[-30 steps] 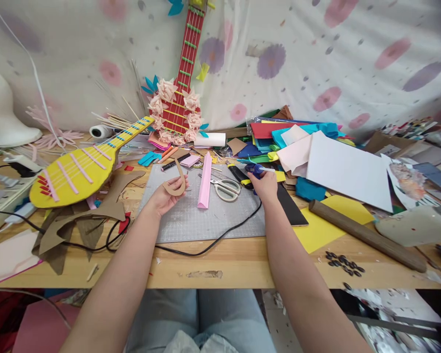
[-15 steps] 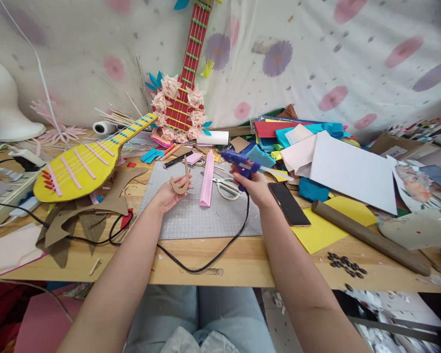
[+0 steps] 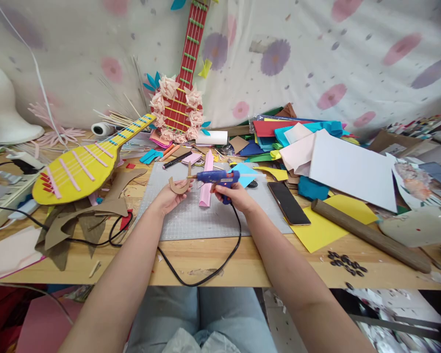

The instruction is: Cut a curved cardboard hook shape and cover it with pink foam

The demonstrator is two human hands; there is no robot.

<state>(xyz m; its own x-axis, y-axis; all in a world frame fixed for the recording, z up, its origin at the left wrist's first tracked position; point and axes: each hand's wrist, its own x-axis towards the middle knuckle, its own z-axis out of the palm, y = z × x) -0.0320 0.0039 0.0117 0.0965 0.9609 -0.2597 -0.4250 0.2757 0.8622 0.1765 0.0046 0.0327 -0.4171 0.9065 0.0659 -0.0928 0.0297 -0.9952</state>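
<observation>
My left hand (image 3: 168, 197) holds a curved cardboard piece (image 3: 179, 185) just above the grey cutting mat (image 3: 191, 220), fingers closed on its lower end so the two thin horns stand up free. My right hand (image 3: 232, 195) is wrapped around the handle of the blue glue gun (image 3: 215, 178), its grip tight on it, with the nozzle pointing left and nearly touching the upper tip of the cardboard. The black cord (image 3: 206, 272) runs from the gun's handle down over the front edge of the desk (image 3: 242, 264) and loops back to the left.

I judge the cardboard piece to be very light and only half stiff: thin card cut into a narrow crescent, so it should bend or crease if I squeeze across the slim parts. The broad base, where my fingers already sit, looks like the safest hold, clear of the tip next to the nozzle, which is probably hot. The gun looks light and rigid with a plastic body; I would handle it by the handle alone, and the trailing cord may tug a little.

Just behind the gun lies a folded pink paper strip (image 3: 206, 186), soft and easy to crush. A black phone (image 3: 288, 203) rests well to the right, partly on a yellow sheet (image 3: 323, 228), and a long brown cardboard tube (image 3: 369, 236) lies beyond it.
</observation>
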